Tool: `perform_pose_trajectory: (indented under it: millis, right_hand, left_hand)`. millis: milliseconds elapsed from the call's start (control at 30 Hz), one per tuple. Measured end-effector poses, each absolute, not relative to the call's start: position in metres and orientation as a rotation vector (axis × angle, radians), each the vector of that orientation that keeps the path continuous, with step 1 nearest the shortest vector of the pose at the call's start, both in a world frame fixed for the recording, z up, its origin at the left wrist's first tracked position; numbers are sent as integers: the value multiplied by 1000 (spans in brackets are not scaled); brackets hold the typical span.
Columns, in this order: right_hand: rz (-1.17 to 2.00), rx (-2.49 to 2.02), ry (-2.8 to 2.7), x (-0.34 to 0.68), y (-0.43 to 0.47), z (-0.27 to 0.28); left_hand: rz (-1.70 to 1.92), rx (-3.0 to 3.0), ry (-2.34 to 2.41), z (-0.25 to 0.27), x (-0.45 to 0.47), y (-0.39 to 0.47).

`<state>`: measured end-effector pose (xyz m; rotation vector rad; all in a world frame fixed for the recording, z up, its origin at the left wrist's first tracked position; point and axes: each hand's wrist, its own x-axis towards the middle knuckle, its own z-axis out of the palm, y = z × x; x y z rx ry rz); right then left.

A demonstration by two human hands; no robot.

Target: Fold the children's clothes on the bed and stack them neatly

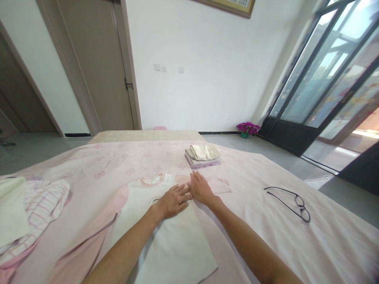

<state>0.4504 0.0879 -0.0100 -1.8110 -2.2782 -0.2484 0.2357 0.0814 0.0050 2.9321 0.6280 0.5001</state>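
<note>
A white long-sleeved shirt (174, 240) with pink sleeves and a pink neckband lies spread on the pink cloth, collar away from me. My left hand (174, 201) rests flat on its chest, fingers stretched toward the right shoulder and partly covering a small print. Beside it, my right hand (200, 187) lies with fingers extended at the base of the right sleeve (220, 184), its fingertips close to those of the left. That sleeve points out to the right, while the left sleeve (89, 232) trails down toward me. What lies under the palms is hidden.
A small stack of folded clothes (204, 154) sits just beyond the hands. Eyeglasses (296, 203) lie at the right. Striped and pale clothes (38, 209) are heaped at the left. The pink floral cloth (148, 156) covers the surface; purple flowers (248, 128) stand by the wall.
</note>
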Motion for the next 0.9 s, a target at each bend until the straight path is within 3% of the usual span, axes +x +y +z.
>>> perform_pose_trajectory:
  millis: [400,600,733,900]
  right_hand:
    - [-280,-2322,-2181,554,71,-35]
    - [-335,-2347,-2134,556,75,-43]
    - [-323,-2361,-2151,556,75,-43]
    - [-258,-2427,-2114,555,77,-38]
  left_hand:
    - [467,2869,720,-1,231,79]
    - [489,2677,836,4,214,54]
    - [721,2466,974,18,164,26]
    - [937,2263,1587,44,53,-7]
